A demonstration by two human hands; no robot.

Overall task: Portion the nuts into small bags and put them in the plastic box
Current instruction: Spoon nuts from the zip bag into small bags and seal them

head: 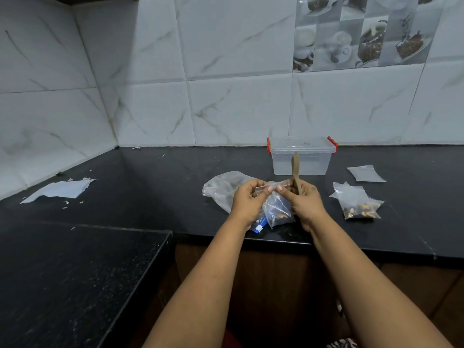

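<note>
— Where the black stone counter [150, 187] turns its corner at the left: white marble-look wall tiles [238, 109] behind, meeting at the inner corner. On the right of the back wall, a panel of picture tiles [361, 33] showing cups and desserts. Brown cabinet fronts below the front edge.

— And on the counter itself?

— Near the back edge, right of centre: plastic box [301, 156], clear, upright, with red clips and the lid on. Toward the left edge: torn white paper [59, 190] with small scraps scattered round it. Right of the box: flat empty small bag [365, 173]; nearer the front edge, filled small bag [357, 205] with nuts at its bottom.

— Hands?

— Both raised just above the front edge, close together. Left hand [247, 199] and right hand [305, 200] each pinching the top strip of a small clear bag [278, 209], a few nuts in its lower corner. Also clamped in the right hand: wooden spoon [296, 172], pointing up in front of the box. Behind the left hand, lying on the counter: large clear bag [223, 184], with nuts inside.
</note>
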